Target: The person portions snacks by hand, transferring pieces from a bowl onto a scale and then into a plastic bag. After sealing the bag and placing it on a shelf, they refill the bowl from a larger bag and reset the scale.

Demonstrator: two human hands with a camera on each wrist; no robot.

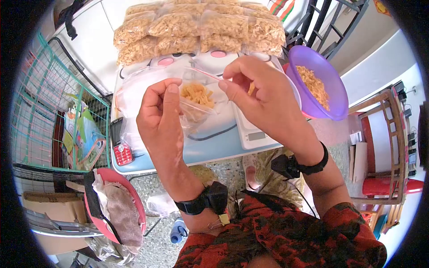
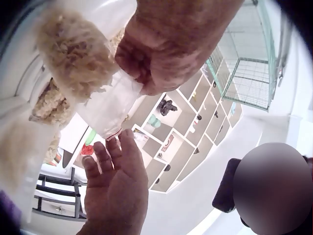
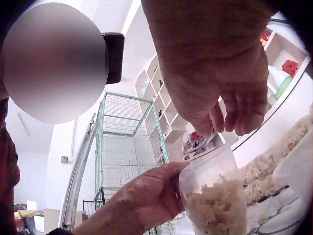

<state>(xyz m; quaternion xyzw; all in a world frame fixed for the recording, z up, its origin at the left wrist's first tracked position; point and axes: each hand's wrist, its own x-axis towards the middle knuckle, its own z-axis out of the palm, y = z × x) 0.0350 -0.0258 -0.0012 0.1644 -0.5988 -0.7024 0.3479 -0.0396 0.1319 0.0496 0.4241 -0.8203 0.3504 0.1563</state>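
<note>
A clear zip bag with a red line along its mouth hangs upright over the table, pale yellow dried strips in its lower part. My left hand pinches the bag's left edge near the top between thumb and forefinger. At the other end of the red line, the thumb and forefinger of my right hand close on the bag's top corner. In the right wrist view the bag stands beside the left hand, its mouth right below the right fingertips.
Several filled bags are stacked at the table's back. A white scale stands under my right hand. Beyond it is a purple basin of the same strips. A red phone lies at the left edge, near a green wire cage.
</note>
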